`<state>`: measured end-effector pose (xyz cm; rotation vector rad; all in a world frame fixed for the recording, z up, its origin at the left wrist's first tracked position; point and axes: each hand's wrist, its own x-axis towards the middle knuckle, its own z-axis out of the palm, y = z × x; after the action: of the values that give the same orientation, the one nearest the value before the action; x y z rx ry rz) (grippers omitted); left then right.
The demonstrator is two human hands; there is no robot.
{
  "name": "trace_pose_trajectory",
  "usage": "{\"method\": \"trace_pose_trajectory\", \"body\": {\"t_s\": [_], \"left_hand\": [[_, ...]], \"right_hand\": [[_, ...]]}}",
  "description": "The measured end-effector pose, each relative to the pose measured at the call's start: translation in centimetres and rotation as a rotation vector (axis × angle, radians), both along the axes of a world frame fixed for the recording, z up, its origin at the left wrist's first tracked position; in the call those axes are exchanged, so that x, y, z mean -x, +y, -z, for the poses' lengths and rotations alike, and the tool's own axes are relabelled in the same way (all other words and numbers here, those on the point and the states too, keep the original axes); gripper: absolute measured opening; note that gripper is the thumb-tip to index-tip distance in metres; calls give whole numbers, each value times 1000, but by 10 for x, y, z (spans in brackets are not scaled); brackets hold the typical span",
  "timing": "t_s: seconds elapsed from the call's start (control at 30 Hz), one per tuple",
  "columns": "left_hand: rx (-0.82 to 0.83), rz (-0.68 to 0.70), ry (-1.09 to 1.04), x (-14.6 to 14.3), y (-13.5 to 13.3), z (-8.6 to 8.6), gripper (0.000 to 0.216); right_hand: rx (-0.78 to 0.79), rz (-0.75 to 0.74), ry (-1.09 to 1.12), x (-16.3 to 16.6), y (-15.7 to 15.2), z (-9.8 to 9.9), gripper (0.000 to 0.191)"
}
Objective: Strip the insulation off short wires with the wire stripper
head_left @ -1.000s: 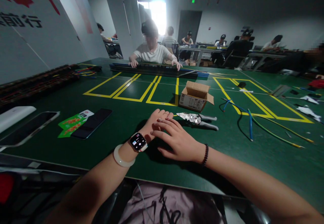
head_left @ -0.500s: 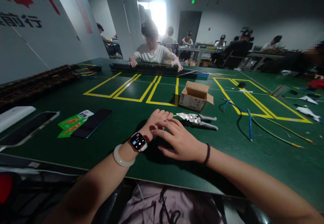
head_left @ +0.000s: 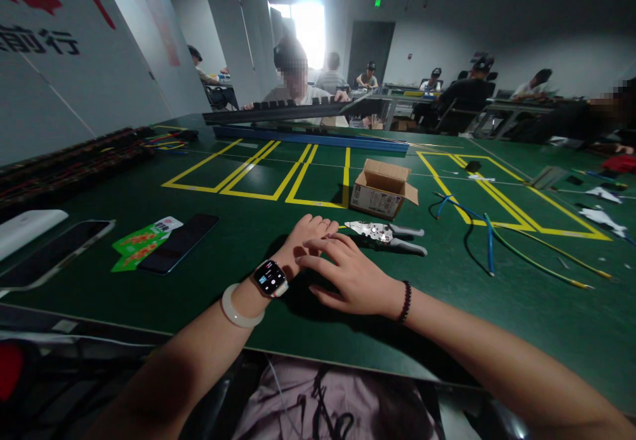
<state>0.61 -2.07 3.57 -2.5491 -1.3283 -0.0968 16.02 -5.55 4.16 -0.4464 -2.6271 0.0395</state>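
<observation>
My left hand [head_left: 308, 233] lies flat on the green table [head_left: 278, 307], fingers stretched out and holding nothing. A smartwatch [head_left: 270, 277] and a pale bangle [head_left: 237, 307] sit on its wrist. My right hand [head_left: 348, 274] rests partly over the left, fingers spread and empty, with a dark bead bracelet [head_left: 405, 302] at the wrist. Silver pliers [head_left: 387, 233] lie just beyond my fingertips, untouched.
An open cardboard box [head_left: 381, 189] stands behind the pliers. Blue and green-yellow wires [head_left: 517, 248] trail at the right. Two phones [head_left: 179, 242] [head_left: 54, 251], a green packet [head_left: 139, 244] and a white device [head_left: 27, 222] lie left. Across the table a person lifts a long black rail [head_left: 293, 110].
My hands have stayed put. The person opposite has raised the long black rail off the table, uncovering a blue strip beneath it.
</observation>
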Motion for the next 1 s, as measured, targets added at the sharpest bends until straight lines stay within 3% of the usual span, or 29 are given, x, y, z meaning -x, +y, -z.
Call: {"method": "trace_pose_trajectory", "body": {"t_s": [0.33, 0.53, 0.77, 1.0], "left_hand": [[-49, 5, -7, 0, 5, 8, 20], [-124, 58, -38, 5, 11, 15, 18], [-91, 63, -110, 9, 14, 17, 21], [-41, 29, -158, 10, 15, 18, 22]], "right_hand": [[-37, 32, 23, -5, 5, -2, 41], [-118, 273, 234, -62, 42, 10, 31], [-159, 547, 21, -141, 65, 41, 33], [-100, 568, -147, -151, 70, 45, 30]]}}
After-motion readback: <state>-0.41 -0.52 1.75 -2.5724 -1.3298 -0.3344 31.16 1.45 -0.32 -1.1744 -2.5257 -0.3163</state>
